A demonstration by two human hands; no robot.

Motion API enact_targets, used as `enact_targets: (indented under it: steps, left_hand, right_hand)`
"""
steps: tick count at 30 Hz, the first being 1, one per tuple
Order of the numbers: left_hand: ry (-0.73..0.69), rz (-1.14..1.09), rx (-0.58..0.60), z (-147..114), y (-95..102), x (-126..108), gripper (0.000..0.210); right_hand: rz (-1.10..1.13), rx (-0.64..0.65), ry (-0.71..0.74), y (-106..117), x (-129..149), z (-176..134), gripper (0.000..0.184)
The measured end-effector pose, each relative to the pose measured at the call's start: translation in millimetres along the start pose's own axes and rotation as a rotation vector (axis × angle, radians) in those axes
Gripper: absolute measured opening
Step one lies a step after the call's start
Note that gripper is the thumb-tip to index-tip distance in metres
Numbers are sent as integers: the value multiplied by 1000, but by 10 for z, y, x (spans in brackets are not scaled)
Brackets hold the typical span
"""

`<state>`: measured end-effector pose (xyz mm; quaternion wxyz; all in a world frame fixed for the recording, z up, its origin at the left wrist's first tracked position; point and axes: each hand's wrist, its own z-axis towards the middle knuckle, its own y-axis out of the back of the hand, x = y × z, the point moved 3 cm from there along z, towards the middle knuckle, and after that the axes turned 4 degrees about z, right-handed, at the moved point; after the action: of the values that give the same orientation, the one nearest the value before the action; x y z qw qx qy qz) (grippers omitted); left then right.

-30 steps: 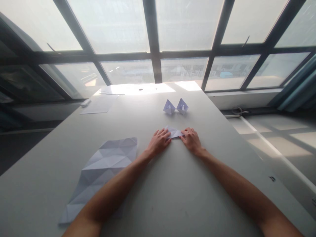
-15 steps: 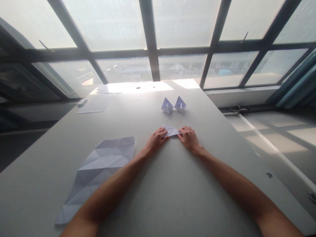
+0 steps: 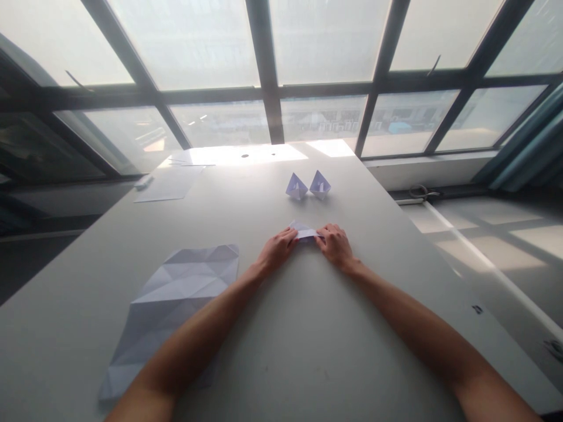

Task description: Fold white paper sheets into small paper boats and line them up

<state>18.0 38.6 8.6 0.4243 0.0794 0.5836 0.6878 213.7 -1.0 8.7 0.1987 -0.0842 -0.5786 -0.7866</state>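
A small piece of folded white paper lies between my hands near the middle of the white table. My left hand grips its left end, the fingers closed on it. At the right end, my right hand pinches the paper between thumb and fingers. The near edge of the paper is turned up into a narrow strip. Just beyond it stand two folded paper boats, a left boat and a right boat, side by side.
A large creased sheet of paper lies at the left, partly under my left forearm. Flat sheets and a small white object are at the far left edge. The table reaches the windows; a curtain hangs right.
The near edge of the folded paper has been bent upward between my fingers. Both hands have stayed in almost the same place. The view has shifted slightly.
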Motion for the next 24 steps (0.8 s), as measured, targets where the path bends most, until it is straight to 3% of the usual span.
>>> enact_targets:
  steps: [9,19,24]
  left_hand:
    - [-121,2,15,-3,7,-61,32]
    - [-3,65,10,-12,-131,55,53]
    - [72,24,-17,-10,-103,98,48]
  right_hand:
    - [55,-12,-1,0,-8,3,18]
    - [173,-29,42,-4,18,6,25]
    - [253,-85,82,10,75,-19,25]
